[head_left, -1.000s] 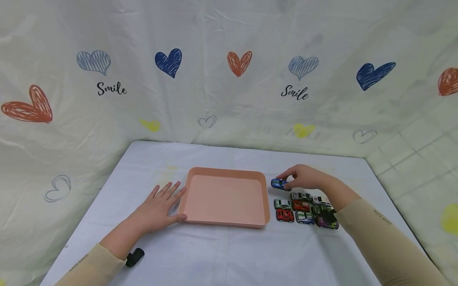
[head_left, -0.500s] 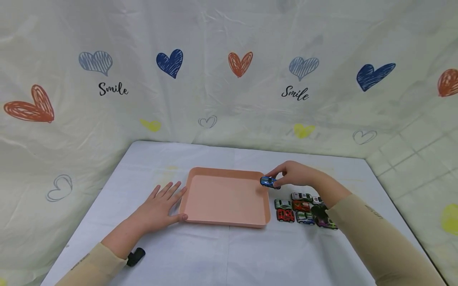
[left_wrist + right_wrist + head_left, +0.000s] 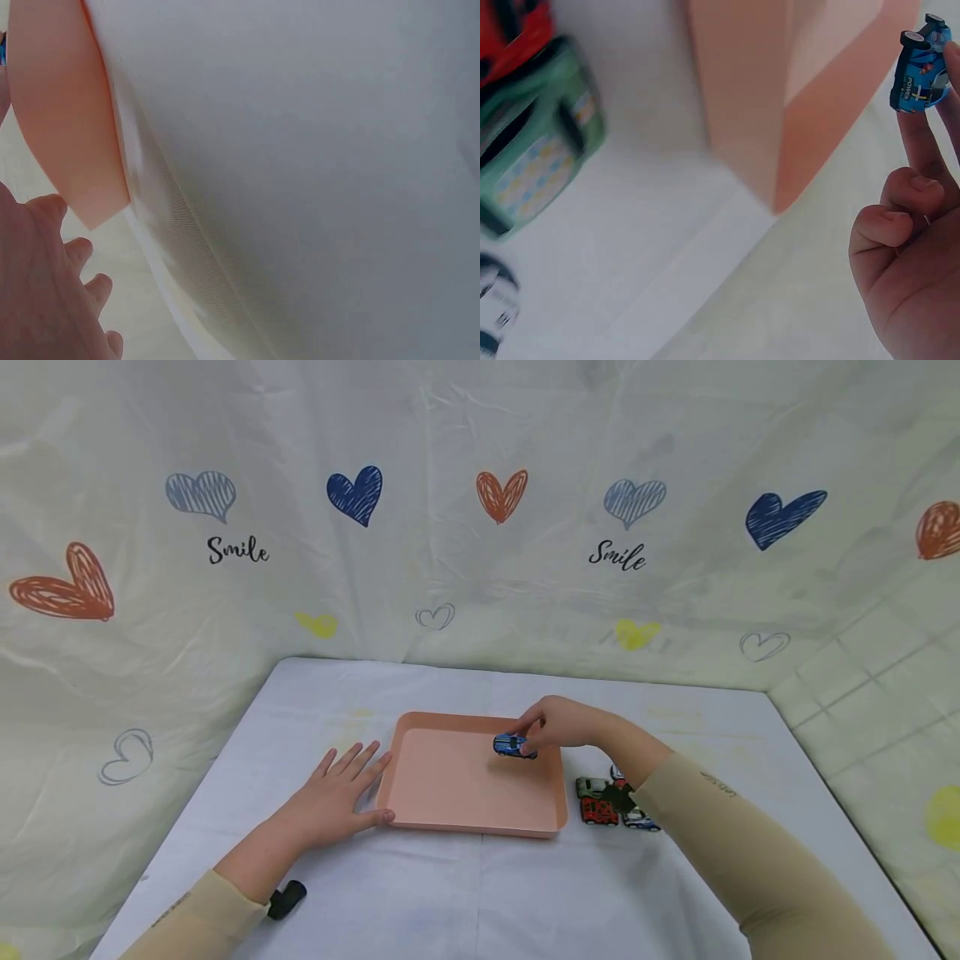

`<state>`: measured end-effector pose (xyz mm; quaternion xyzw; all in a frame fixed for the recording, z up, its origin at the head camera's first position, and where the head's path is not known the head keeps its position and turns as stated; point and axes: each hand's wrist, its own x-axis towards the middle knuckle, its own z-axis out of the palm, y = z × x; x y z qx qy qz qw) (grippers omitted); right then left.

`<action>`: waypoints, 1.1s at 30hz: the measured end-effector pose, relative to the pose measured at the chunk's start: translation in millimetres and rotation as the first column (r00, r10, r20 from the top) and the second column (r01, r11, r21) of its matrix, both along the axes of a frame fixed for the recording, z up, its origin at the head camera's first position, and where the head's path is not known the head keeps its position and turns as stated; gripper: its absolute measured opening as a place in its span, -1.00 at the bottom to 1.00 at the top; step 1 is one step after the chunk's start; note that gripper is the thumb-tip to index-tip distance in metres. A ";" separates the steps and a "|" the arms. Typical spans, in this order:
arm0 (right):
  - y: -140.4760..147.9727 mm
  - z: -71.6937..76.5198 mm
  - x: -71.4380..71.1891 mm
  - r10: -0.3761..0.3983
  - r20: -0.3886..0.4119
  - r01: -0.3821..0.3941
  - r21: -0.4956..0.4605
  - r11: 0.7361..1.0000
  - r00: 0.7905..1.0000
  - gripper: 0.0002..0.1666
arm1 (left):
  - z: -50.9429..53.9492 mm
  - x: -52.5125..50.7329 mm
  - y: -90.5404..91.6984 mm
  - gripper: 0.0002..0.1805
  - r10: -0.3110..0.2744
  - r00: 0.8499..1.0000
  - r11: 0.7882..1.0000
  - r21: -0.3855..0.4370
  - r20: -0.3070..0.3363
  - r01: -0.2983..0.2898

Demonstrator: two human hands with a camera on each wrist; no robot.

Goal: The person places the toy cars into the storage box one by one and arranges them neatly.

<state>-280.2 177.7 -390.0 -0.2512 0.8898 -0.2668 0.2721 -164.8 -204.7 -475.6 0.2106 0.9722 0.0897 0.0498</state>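
Note:
A small blue toy car (image 3: pixel 510 745) is pinched between the thumb and fingers of my right hand (image 3: pixel 564 722), over the far right part of the pink tray (image 3: pixel 450 785). In the right wrist view the toy car (image 3: pixel 921 71) shows its wheels and printed side, with the other fingers of the right hand (image 3: pixel 919 247) curled toward the palm. My left hand (image 3: pixel 330 802) lies with fingers spread at the tray's left edge, its thumb touching the near left corner. Part of the left hand (image 3: pixel 45 277) also shows in the left wrist view, beside the tray wall (image 3: pixel 67 112).
Right of the tray several toy cars stand grouped, among them a red car (image 3: pixel 599 811) and a green car (image 3: pixel 592 787); my right forearm hides some. A black wrist camera (image 3: pixel 287 899) sits at my left cuff. A white cloth (image 3: pixel 420 902) covers the table.
My right hand has carried the blue toy car leftward, from the table beside the tray to over its inside. The right forearm now covers more of the grouped cars. My left hand stays put.

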 end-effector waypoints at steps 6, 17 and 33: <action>-33.9 -4.0 0.0 0.058 0.010 -0.058 -0.011 0.998 0.998 -0.61 | 0.6 1.7 0.7 0.04 0.001 1.000 1.000 -0.007 -0.005 -0.001; -79.8 -12.4 0.8 0.133 0.002 -0.133 0.044 0.990 0.991 -0.62 | 3.3 2.3 2.1 0.06 0.005 1.000 1.000 -0.017 -0.004 -0.005; -122.3 -30.4 7.9 0.144 0.055 -0.150 0.135 0.979 0.988 -0.65 | 9.7 2.0 3.8 0.06 0.003 1.000 0.999 -0.043 0.012 -0.002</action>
